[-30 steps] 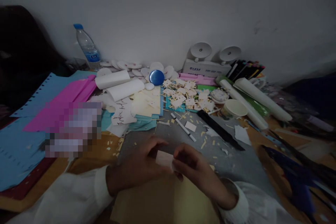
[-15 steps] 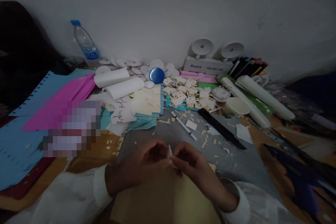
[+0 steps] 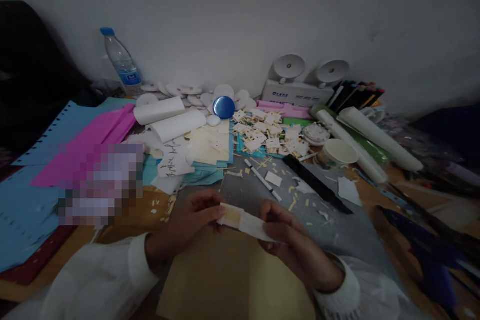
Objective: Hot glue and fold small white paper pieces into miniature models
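Head cam: my L grip [image 3: 198, 216] pinches one end & my R grip [image 3: 288, 232] the other of a narrow wht paper strip [image 3: 251, 225], flattish, slanting down to R, w/ a yellowish patch nr its L end, held btwn them above a tan sheet [image 3: 213, 275].

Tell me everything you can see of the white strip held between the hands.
The white strip looks like thin paper, long and narrow, with a yellowish patch toward its left end. It slopes down to the right, with a tan sheet below it in view. The left hand pinches its left end and the right hand grips its right end, partly hiding it.
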The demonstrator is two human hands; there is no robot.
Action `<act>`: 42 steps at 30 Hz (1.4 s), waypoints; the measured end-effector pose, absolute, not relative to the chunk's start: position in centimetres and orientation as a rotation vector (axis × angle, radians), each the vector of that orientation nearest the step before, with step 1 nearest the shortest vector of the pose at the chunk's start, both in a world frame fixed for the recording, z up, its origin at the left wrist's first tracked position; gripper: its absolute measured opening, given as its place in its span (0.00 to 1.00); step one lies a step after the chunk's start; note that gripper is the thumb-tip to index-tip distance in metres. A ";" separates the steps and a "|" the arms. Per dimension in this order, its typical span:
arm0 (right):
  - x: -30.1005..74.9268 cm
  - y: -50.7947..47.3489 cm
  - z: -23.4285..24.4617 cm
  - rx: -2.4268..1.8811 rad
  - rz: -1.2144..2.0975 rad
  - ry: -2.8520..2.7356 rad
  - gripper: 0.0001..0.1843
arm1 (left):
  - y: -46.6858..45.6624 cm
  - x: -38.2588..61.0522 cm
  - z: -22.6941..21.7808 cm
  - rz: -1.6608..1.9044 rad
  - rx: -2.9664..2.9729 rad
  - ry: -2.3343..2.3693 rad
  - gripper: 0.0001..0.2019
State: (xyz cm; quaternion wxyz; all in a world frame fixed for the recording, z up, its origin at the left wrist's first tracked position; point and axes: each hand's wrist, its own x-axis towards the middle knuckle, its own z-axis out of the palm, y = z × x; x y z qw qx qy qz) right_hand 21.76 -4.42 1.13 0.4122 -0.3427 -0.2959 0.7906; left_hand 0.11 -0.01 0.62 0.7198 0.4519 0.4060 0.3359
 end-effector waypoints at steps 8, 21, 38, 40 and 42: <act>22.2 -4.0 1.2 -0.872 1.998 -0.832 0.10 | 0.2 0.3 1.7 0.697 1.099 1.027 0.10; 21.2 -3.5 0.3 -1.234 1.686 -1.384 0.19 | 0.8 -0.1 2.2 0.613 1.439 1.008 0.08; 21.3 -3.4 -1.6 -1.165 1.321 -1.606 0.10 | 2.8 1.6 2.1 0.467 2.203 1.018 0.12; 21.3 -3.4 -1.6 -1.165 1.291 -1.629 0.09 | 3.3 2.1 2.1 0.403 2.284 0.885 0.14; 21.3 -3.5 -1.5 -1.167 1.258 -1.649 0.08 | 3.8 2.6 1.9 0.361 2.354 0.809 0.13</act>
